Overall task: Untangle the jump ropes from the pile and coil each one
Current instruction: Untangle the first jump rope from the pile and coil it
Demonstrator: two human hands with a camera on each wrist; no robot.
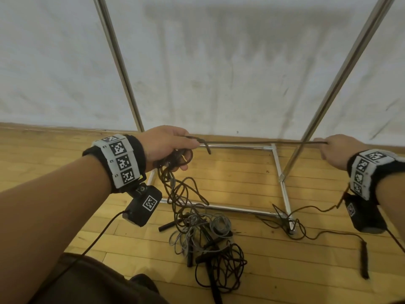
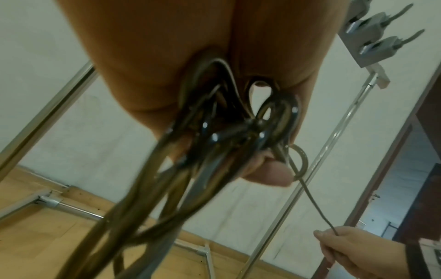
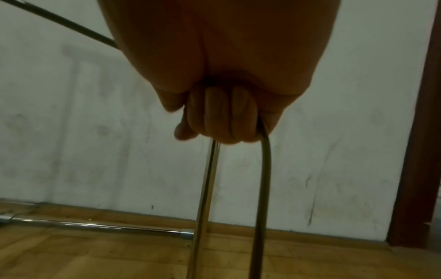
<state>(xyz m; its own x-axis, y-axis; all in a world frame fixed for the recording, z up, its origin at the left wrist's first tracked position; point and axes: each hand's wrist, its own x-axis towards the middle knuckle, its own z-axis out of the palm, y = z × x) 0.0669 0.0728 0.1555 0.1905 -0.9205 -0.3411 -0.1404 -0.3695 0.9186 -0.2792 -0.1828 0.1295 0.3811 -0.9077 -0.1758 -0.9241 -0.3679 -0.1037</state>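
My left hand (image 1: 173, 148) grips several loops of a dark jump rope (image 1: 258, 142), whose coils (image 2: 226, 136) bunch under the curled fingers. From that bundle one strand runs taut to the right into my right hand (image 1: 337, 150), which is fisted round it (image 3: 263, 154). The rope's tail drops behind my right wrist, trails over the floor and ends in a black handle (image 1: 364, 260). More loops hang from my left hand down into a tangled pile (image 1: 203, 233) of grey and black ropes with black handles on the wooden floor.
A chrome rack frame (image 1: 236, 147) lies low on the floor just beyond the pile, with two slanted uprights (image 1: 341, 71) rising against a white wall. A wrist-camera cable (image 1: 96, 238) hangs below my left arm. My dark trouser leg fills the bottom left.
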